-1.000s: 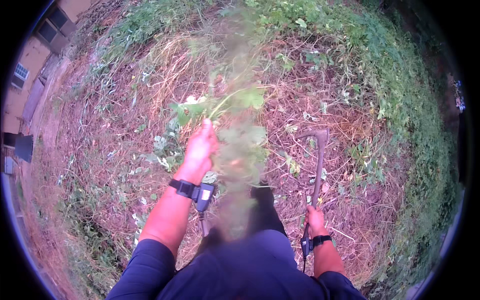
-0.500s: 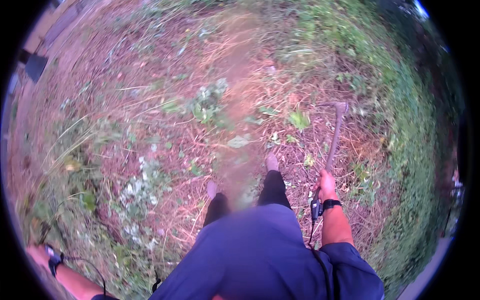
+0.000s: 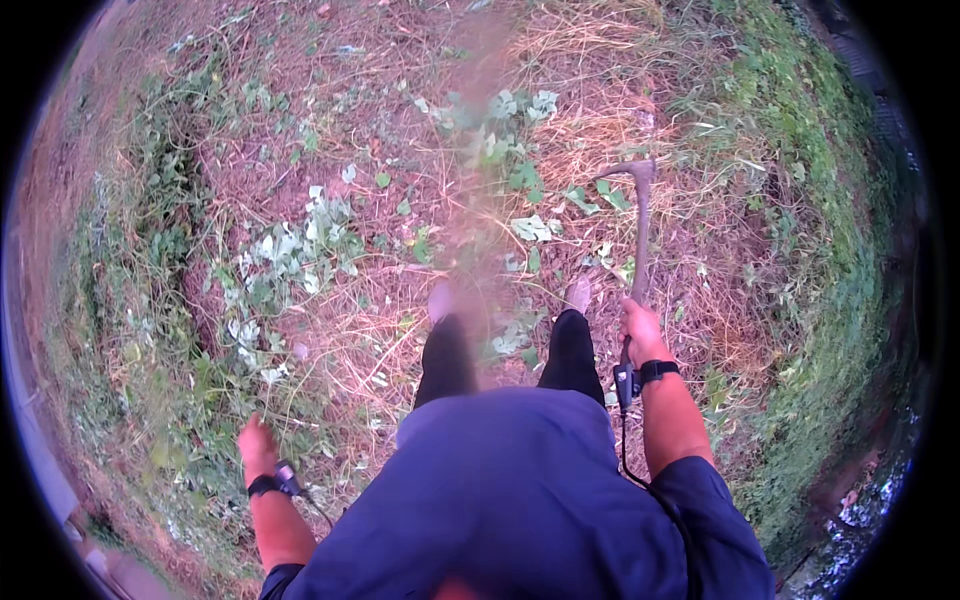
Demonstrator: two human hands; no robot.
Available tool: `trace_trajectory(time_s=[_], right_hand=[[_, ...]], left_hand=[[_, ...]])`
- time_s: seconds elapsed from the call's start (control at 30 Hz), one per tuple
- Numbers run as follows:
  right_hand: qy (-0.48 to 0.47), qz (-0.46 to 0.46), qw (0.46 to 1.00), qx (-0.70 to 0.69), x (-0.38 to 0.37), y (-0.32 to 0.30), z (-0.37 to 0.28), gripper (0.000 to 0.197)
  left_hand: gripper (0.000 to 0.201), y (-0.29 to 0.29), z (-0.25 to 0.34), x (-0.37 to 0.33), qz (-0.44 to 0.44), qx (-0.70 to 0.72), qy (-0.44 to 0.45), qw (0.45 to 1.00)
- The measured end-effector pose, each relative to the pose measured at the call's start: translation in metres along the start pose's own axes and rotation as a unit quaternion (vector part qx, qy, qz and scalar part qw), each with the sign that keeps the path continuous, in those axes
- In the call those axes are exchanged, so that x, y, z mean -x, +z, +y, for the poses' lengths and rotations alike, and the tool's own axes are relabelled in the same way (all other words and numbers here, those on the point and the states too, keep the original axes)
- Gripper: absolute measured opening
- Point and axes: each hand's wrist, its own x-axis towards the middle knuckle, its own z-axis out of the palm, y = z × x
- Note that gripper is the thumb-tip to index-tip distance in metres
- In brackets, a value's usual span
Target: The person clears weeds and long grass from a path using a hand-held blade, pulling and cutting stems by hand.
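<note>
- Hooked tool (image 3: 642, 225): handle clamped in the fingers of the right hand (image 3: 645, 330), head beyond them.
- Left hand (image 3: 257, 447): near green weeds (image 3: 195, 425); cannot tell whether its fingers are apart or together.
- Pale leaves (image 3: 305, 238): beyond the left fingers, slightly rightward.

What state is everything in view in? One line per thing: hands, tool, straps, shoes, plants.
Hooked tool: head pointing away from the person, hook turned left; ground contact unclear.
Right hand: closed around the hooked tool.
Left hand: out to the left; grip unclear.
Wrist straps: fastened, one per wrist.
Shoes: apart, toes forward.
Pale leaves: clustered, spread out.
Dry stalks: tangled, lying low.
</note>
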Motion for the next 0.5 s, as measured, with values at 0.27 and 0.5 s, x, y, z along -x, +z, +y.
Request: trace_trajectory(time_s=[0.27,0.5], right_hand=[[0.106,-0.043,0.993,0.030,-0.080,0.110,0.058,0.026],[0.193,-0.093,0.976,-0.041,-0.144,0.179,0.139,0.020]], left_hand=[[0.041,0.147,-0.020,0.061,-0.167,-0.165,0.064,0.970],[0.045,0.166,-0.042,0.073,-0.174,-0.202,0.006,0.964]])
